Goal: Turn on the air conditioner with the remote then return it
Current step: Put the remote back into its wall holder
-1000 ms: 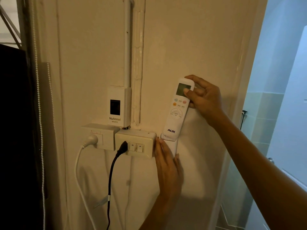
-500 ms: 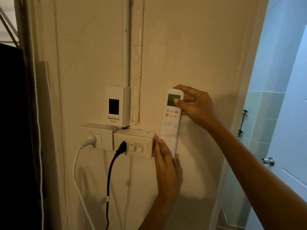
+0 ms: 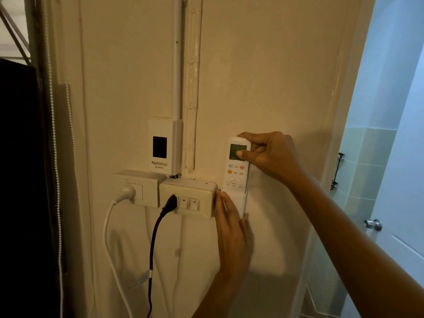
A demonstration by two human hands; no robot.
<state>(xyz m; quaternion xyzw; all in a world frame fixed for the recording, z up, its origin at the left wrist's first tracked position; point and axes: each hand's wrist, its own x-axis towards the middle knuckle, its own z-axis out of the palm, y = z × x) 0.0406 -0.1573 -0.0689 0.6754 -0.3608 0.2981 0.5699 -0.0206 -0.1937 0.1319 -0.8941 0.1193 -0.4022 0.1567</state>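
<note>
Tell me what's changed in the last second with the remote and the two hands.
The remote has slid down into the wall holder; its lower part, logo included, is now hidden inside. The right hand followed it down, still gripping the top, thumb on the screen. The left hand stayed pressed flat against the holder. The switch box, the plugs and the breaker are unchanged.

Smooth white plastic remote (image 3: 236, 166); matt painted wall (image 3: 263, 76); shiny metal doorknob (image 3: 374, 224).
</note>
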